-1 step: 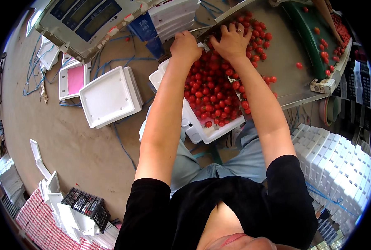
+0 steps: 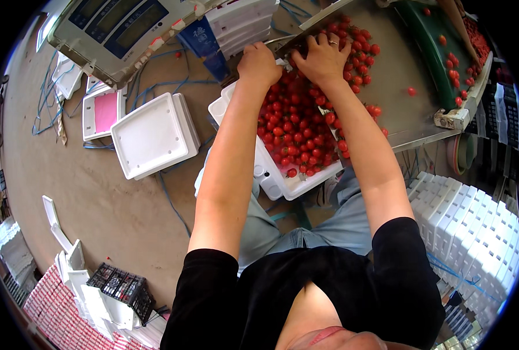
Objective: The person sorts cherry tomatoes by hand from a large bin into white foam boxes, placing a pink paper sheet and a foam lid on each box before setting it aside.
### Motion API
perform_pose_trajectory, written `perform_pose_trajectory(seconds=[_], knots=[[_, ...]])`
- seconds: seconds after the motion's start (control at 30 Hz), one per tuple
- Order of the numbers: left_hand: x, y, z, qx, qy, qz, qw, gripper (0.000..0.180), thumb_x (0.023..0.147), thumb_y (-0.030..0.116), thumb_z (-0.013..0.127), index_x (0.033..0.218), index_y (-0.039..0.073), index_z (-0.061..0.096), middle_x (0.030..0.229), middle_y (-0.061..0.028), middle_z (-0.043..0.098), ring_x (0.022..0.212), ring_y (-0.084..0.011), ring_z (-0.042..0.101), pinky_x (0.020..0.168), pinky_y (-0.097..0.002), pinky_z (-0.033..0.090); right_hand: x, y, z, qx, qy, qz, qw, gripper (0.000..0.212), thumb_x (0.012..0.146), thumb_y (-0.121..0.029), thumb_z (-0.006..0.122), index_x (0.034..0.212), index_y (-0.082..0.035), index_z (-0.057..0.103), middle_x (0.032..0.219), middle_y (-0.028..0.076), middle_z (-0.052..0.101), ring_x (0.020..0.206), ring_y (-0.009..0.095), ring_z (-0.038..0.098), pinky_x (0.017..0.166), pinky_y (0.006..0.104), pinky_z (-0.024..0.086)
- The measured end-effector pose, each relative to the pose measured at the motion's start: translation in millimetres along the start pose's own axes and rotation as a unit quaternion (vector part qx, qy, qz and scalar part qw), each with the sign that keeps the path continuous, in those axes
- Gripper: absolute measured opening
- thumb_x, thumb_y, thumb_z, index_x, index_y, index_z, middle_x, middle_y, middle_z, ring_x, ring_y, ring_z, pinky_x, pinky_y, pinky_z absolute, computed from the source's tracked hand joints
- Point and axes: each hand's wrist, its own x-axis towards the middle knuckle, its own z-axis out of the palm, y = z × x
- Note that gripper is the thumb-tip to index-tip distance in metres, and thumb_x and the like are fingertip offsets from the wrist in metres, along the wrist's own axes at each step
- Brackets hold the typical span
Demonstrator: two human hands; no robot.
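Observation:
A white foam box point(image 2: 302, 189) between my knees is heaped with red cherry tomatoes point(image 2: 294, 131). My left hand point(image 2: 259, 65) is closed at the box's far left corner, its fingers curled down. What they grip is hidden. To its right, my right hand point(image 2: 322, 60) rests with spread fingers, one wearing a ring, at the far end of the heap. More tomatoes point(image 2: 361, 55) lie against that hand on a metal sorting tray point(image 2: 396, 61), which adjoins the box on the right.
A scale display point(image 2: 113, 29) stands at the far left, beside stacked white boxes point(image 2: 245, 26). White trays point(image 2: 151, 137) lie on the floor at left. At right rises a white crate stack point(image 2: 469, 227). A green bar point(image 2: 425, 55) crosses the metal tray, near another person's arm point(image 2: 460, 29).
A loose tomato on the metal tray has shifted slightly left, toward the box. Both my hands are nearly where they were.

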Motion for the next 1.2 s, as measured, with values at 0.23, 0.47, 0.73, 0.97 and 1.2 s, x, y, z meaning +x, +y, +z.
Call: perform_pose_trajectory(seconds=[0.23, 0.47, 0.73, 0.97, 1.2], knots=[[1.5, 3.1, -0.7, -0.001, -0.009, -0.011, 1.0, 0.08, 0.074, 0.035, 0.083, 0.131, -0.007, 0.045, 0.131, -0.0263, 0.052, 0.117, -0.0371, 0.062, 0.093, -0.041, 0.055, -47.2, -0.4, -3.6, 0.045, 0.033, -0.069, 0.996, 0.041, 0.078, -0.039, 0.069, 0.114, -0.02, 0.065, 0.121, 0.009, 0.059, 0.121, 0.035, 0.049, 0.101, 0.0589, 0.033], [0.3, 2.2, 1.0, -0.007, -0.007, -0.015, 1.0, 0.08, 0.075, 0.033, 0.083, 0.132, -0.007, 0.044, 0.133, -0.0263, 0.051, 0.119, -0.0371, 0.06, 0.095, -0.041, 0.054, -107.2, 0.6, -40.4, 0.145, -0.097, -0.121, 0.977, 0.034, 0.079, -0.03, 0.071, 0.111, -0.019, 0.065, 0.12, 0.008, 0.056, 0.121, 0.037, 0.047, 0.096, 0.0591, 0.038], [0.2, 1.1, -2.1, 0.001, -0.008, -0.008, 1.0, 0.081, 0.076, 0.033, 0.081, 0.134, -0.009, 0.043, 0.134, -0.0279, 0.05, 0.12, -0.0368, 0.06, 0.095, -0.0399, 0.054, -108.4, 84.4, -131.6, 0.109, -0.284, -0.043, 0.952, 0.089, 0.066, -0.015, 0.082, 0.146, -0.02, 0.044, 0.144, 0.012, 0.046, 0.128, 0.041, 0.048, 0.1, 0.0488, 0.051], [1.9, 4.5, 1.5, 0.007, -0.01, -0.006, 1.0, 0.081, 0.076, 0.036, 0.082, 0.133, -0.008, 0.044, 0.133, -0.0279, 0.051, 0.118, -0.0372, 0.061, 0.095, -0.0408, 0.055, -134.7, 108.9, -99.9, 0.06, -0.363, 0.039, 0.929, 0.118, 0.06, -0.017, 0.089, 0.158, -0.022, 0.023, 0.146, 0.024, 0.036, 0.121, 0.053, 0.049, 0.099, 0.0515, 0.052], [0.4, 9.4, -2.2, 0.011, -0.017, -0.02, 1.0, 0.08, 0.076, 0.036, 0.082, 0.133, -0.006, 0.045, 0.133, -0.0271, 0.051, 0.117, -0.0381, 0.062, 0.094, -0.0423, 0.055, -139.8, 91.1, -94.6, 0.151, -0.395, -0.023, 0.906, 0.118, 0.062, -0.015, 0.088, 0.158, -0.016, 0.02, 0.139, 0.026, 0.038, 0.119, 0.052, 0.049, 0.101, 0.0519, 0.05]])
